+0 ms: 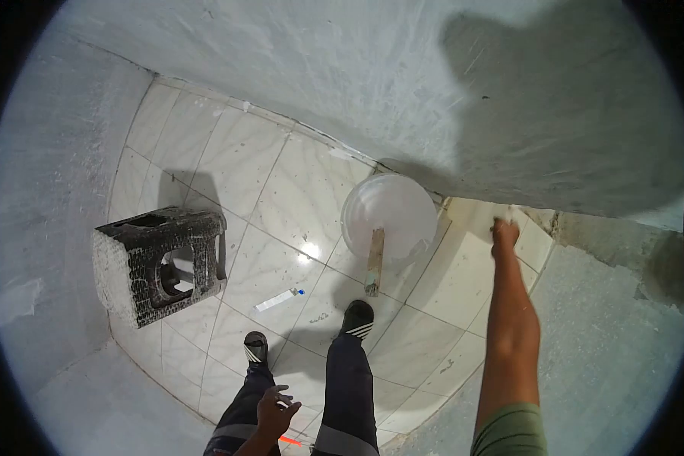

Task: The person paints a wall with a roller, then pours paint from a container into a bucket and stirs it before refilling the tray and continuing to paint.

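My right hand (504, 232) is stretched far forward, low against the foot of the grey plastered wall (403, 83), just right of a white bucket (391, 205). Its fingers are curled, and something pale shows at its tip; what it is cannot be made out. A wooden-handled tool (375, 262) leans out of the bucket onto the floor. My left hand (277, 412) hangs by my thigh with fingers loosely bent, a small whitish thing at its fingertips. My feet, in black sandals (359, 318), stand on the tiles.
A black, paint-spattered plastic stool (163, 262) lies tipped on its side at the left. A small white tube with a blue end (279, 299) lies on the tiled floor (266, 190). Rough plaster walls close in on the left and right.
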Demonstrator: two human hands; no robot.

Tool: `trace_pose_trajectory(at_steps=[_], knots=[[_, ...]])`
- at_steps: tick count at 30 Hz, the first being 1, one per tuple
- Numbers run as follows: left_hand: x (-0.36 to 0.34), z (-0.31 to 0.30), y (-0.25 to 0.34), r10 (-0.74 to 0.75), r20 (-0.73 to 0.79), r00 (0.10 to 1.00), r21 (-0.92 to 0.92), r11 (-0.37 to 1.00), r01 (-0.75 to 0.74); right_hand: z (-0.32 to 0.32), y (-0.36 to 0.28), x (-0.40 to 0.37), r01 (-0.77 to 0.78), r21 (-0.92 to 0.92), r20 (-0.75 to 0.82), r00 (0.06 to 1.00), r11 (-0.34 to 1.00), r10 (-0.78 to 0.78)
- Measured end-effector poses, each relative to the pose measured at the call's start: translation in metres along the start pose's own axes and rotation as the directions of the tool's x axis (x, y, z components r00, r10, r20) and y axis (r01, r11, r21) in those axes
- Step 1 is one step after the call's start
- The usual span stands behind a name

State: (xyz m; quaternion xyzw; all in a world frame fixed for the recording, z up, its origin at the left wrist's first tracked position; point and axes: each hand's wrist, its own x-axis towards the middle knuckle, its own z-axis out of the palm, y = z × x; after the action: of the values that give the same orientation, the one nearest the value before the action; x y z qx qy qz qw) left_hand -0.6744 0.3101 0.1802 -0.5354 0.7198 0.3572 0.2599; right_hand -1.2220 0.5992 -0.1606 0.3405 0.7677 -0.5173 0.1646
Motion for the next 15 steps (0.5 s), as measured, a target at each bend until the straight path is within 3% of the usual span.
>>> trace_pose_trajectory(at_steps=[2,3,5,7,9,10,11,12,13,14,15], knots=[[0.006,0.007,-0.031,0.167,-0.060,0.984,-0.170,0.970,-0.175,-0.009,0.020,-0.039,0.017,-0.016,-0.024,1.000,1.000,-0.018],[0.004,-0.001,-0.023,0.185,-0.063,0.981,-0.169,0.967,-0.193,-0.014,0.029,-0.062,0.027,-0.020,-0.041,0.999,0.999,-0.028],[-0.001,-0.026,0.005,0.237,0.020,0.971,-0.132,0.964,-0.232,-0.027,0.041,-0.112,-0.039,0.083,-0.093,0.995,0.996,0.047],[0.000,-0.050,-0.005,0.295,0.056,0.954,-0.049,0.955,-0.293,-0.047,0.092,-0.151,-0.008,-0.017,-0.093,0.996,1.000,0.006],[0.010,-0.065,-0.031,0.316,-0.009,0.949,0.015,0.949,-0.316,-0.063,0.140,-0.209,-0.073,-0.114,-0.124,0.990,0.991,0.058],[0.009,-0.077,-0.025,0.287,0.005,0.958,0.097,0.953,-0.286,-0.072,0.134,-0.259,-0.141,0.007,-0.102,0.985,0.990,0.141],[0.007,-0.090,-0.019,0.326,0.021,0.945,0.102,0.940,-0.327,-0.072,0.213,-0.268,-0.047,-0.136,-0.208,0.978,0.990,0.018],[0.002,-0.100,-0.012,0.296,0.066,0.953,0.066,0.951,-0.300,-0.088,0.189,-0.329,-0.171,0.057,-0.100,0.979,0.984,0.176],[-0.002,-0.109,-0.010,0.265,0.112,0.958,0.036,0.962,-0.271,-0.098,0.179,-0.382,-0.238,0.101,-0.103,0.963,0.966,0.248],[0.001,-0.114,-0.023,0.329,0.117,0.937,0.117,0.933,-0.342,-0.105,0.197,-0.425,-0.289,0.171,-0.103,0.946,0.942,0.309],[-0.005,-0.122,-0.024,0.363,0.134,0.922,0.128,0.916,-0.379,-0.107,0.250,-0.459,-0.239,0.150,-0.150,0.954,0.959,0.261]])
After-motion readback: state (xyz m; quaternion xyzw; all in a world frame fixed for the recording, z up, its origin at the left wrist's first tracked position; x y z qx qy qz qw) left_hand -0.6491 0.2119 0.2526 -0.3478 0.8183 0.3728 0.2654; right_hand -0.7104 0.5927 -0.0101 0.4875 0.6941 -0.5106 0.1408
